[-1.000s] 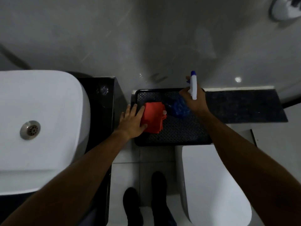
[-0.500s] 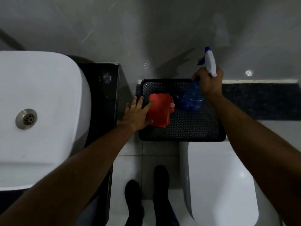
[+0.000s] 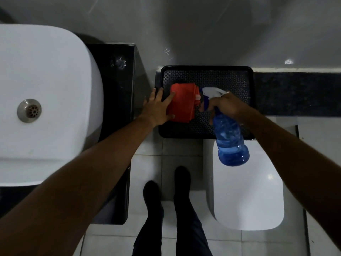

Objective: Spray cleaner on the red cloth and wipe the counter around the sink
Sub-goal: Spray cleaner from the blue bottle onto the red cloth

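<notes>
Right hand (image 3: 224, 106) grip is closed round the neck of the blue spray bottle (image 3: 230, 139), a finger looks to be on the trigger, but that part's dim. Bottle is held off the surface, tipped over: white nozzle head (image 3: 212, 92) toward the cloth, blue body trailing back toward the person, so its long axis runs roughly from the cloth out past the tray's near edge. Red cloth (image 3: 184, 104) lies folded on the black textured tray (image 3: 206, 71), left half of it. Nozzle tip sits just beside the cloth's right edge, pointing at it; can't tell if they touch. Left hand (image 3: 158, 108) lies flat and spread, fingers (image 3: 170, 96) resting on the cloth's left edge, palm over the tray's left rim, pinning it rather than gripping anything. So the cloth sits between the two hands, left hand nearer. Black bench (image 3: 118, 85) with the white sink basin (image 3: 46, 80) is left of the tray, across a narrow gap. My read: spray step is set up, not yet visibly fired; no mist showing. Next needs the trigger squeezed with the nozzle kept on the cloth. Risk: overspray onto the tray at this close, shallow angle. Wipe of the bench not started.
</notes>
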The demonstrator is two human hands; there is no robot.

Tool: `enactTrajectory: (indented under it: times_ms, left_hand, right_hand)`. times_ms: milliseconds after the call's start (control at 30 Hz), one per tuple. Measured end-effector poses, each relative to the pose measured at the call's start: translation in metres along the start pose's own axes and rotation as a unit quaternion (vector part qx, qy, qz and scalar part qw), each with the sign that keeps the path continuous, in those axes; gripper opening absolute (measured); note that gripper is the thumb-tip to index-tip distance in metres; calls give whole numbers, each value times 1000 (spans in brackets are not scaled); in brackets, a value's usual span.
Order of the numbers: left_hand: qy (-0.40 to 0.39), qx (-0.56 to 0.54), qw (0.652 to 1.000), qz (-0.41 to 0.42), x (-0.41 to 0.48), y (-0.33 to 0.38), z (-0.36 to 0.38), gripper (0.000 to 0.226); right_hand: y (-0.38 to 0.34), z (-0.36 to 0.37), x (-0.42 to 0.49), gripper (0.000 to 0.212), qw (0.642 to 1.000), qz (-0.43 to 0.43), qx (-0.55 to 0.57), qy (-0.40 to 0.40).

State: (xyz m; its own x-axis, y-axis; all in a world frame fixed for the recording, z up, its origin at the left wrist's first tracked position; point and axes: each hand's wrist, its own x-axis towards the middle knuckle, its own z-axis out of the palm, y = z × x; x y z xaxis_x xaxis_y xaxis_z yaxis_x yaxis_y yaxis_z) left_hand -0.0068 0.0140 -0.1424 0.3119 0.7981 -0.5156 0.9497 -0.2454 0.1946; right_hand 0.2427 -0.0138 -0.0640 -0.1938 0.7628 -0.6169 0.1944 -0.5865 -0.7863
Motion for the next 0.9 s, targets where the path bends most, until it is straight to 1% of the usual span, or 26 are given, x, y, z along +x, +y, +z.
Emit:
enactTrajectory:
  times_ms: [100,167,300,367,433,467,500,567,667,733,833,900]
  left_hand:
    - [1,0,1000,4,4,-1,1,95]
    - [3,5,1000,4,5,-3,4,95]
    - [8,10,1000,3,6,-5,6,95]
    - [8,8,1000,5,6,-5,6,95]
    - [4,8,1000,4,6,-5,5,96]
    - [2,9,1000,4,6,-5,4,96]
    - [0,9,1000,4,6,-5,4,97]
    - [-2,10,1000,3,6,-5,3,97]
    - [-2,11,1000,2,5,-4,3,96]
    - [-5,10,1000,1,5,-3,3,97]
    - [-4,8,1000,-1,5,-3,3,96]
    - [-4,7,1000,-2,5,-3,3,96]
  right_hand:
    - [16,13,2,27,999,32,-34,0]
    - [22,18,9,22,997,42,-58,27]
    - [28,22,22,27,990,66,-109,62]
    - [28,23,24,27,989,72,-120,52]
    - [24,26,22,24,989,64,-130,25]
    - [24,27,21,34,989,63,-133,24]
    - [23,28,19,40,989,65,-132,34]
    - [24,29,19,39,988,69,-127,60]
    - [28,30,18,38,986,73,-128,76]
    - [28,30,17,33,987,74,-119,79]
    - [28,28,17,14,985,61,-126,104]
    - [27,25,18,13,983,43,-121,132]
